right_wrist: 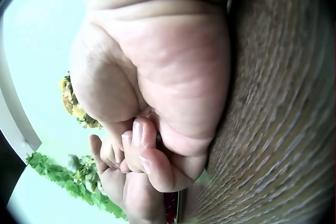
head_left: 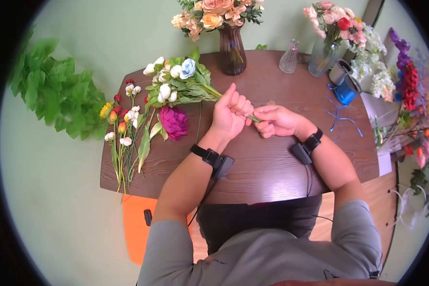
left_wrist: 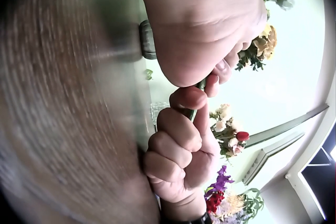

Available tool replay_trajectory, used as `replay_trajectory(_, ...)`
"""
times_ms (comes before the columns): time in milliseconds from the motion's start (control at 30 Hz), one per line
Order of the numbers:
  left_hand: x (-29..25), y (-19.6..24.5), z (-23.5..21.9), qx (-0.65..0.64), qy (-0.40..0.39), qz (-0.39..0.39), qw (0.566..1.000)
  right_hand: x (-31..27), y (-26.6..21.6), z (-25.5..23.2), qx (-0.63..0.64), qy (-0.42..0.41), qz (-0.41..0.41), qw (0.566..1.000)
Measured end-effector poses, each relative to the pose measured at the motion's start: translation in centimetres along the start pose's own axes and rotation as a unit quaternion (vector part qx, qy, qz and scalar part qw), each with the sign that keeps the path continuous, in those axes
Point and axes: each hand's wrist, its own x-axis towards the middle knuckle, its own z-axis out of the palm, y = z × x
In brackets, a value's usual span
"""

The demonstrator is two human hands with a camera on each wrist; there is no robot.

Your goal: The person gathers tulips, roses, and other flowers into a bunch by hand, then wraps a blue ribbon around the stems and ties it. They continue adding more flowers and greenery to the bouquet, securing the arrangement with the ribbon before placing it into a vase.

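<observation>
A bouquet of white flowers (head_left: 165, 92) and a blue rose (head_left: 188, 68), with green leaves, lies tilted over the table's left half, its heads pointing left. My left hand (head_left: 229, 114) grips the bouquet's stems, fingers curled round them and thumb pointing up. Just to its right, my right hand (head_left: 279, 120) pinches the green stem ends (head_left: 254, 118) between thumb and forefinger. The left wrist view shows a short piece of green stem (left_wrist: 193, 115) between the two hands. From the right wrist, my fingers (right_wrist: 163, 169) appear curled, mostly hiding the stems.
A magenta peony (head_left: 173, 122) and loose flowers (head_left: 122, 127) lie at the table's left. Along the back stand a brown vase (head_left: 231, 52), a small glass bottle (head_left: 288, 61) and a clear vase (head_left: 321, 59) of pink flowers. A blue ribbon spool (head_left: 345, 90) with loose strands sits right.
</observation>
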Motion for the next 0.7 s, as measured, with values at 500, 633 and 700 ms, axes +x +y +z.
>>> replay_trajectory(500, -0.1, 0.3, -2.4, -0.063, 0.091, -0.044, 0.993, -10.4, -9.3, 0.0, -0.476, 0.306, 0.032, 0.824)
replay_trajectory(633, -0.2, 0.2, -2.2, -0.037, 0.116, -0.062, 0.991, -16.2, -11.1, -2.1, -0.597, 0.445, 0.048, 0.665)
replay_trajectory(700, -0.1, 0.2, -2.5, -0.034, 0.117, -0.069, 0.990, -18.1, -10.1, -5.5, -0.607, 0.492, 0.072, 0.620)
